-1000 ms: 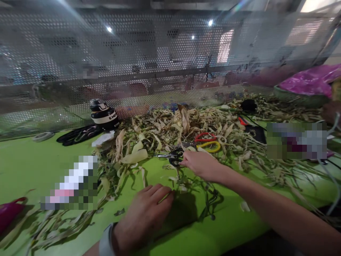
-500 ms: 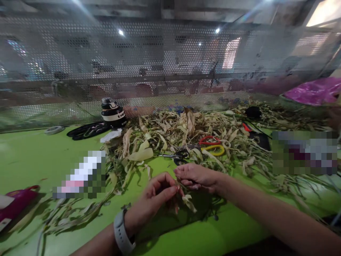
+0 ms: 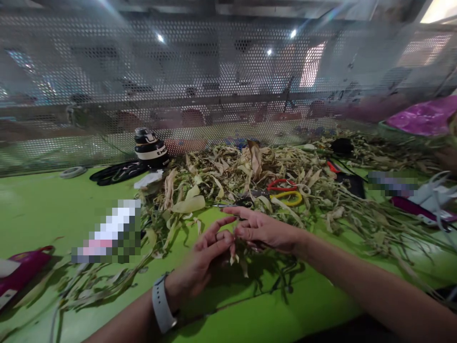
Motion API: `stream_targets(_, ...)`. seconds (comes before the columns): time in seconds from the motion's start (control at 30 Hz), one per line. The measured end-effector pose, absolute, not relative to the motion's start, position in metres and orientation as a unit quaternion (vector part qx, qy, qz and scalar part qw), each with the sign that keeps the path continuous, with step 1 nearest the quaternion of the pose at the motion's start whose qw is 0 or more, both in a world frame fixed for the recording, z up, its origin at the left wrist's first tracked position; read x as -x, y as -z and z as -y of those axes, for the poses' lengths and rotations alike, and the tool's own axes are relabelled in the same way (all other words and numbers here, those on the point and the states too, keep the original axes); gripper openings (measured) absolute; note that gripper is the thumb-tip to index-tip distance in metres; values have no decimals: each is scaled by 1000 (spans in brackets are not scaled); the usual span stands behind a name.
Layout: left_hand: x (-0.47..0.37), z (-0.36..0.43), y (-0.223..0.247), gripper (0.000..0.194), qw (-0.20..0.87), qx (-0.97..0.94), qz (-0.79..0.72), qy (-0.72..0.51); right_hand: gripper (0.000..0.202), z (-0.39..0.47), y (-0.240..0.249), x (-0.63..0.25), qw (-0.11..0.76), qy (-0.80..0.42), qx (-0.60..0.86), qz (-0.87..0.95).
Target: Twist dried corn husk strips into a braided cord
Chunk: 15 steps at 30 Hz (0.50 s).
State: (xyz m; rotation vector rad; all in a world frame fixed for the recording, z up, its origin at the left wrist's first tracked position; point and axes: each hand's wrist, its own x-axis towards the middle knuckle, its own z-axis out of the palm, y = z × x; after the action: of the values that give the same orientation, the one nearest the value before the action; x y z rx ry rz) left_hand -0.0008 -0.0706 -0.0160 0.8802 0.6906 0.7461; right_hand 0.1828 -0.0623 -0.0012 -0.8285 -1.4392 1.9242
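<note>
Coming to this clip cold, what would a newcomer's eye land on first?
Probably the tangled heap of tan and greenish plant strips across the bright green tabletop. Just right of centre, a red loop handle and a yellow loop handle stand out; glossy magenta plastic sits far right. In front, the bare left hand and bare right hand are close together.

Perforated screen behind a lime-green counter
The grey screen fills the upper half of the frame, dim blurred shapes beyond it. Three small lights gleam there, one upper left, two right of upper centre. A pale bright opening shows in the top right corner; a slanted lit patch stands lower, nearer the middle.
</note>
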Motion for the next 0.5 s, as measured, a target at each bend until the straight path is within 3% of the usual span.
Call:
stream_targets(0.27, 4, 65, 9, 50, 807, -272, -362, -379, 59, 63, -2, -184, 289, -719, 295, 559)
stream_targets(0.5, 2, 65, 11, 40, 824, -251, -368, -352, 57, 63, -5, -186, 275, -678, 307, 608)
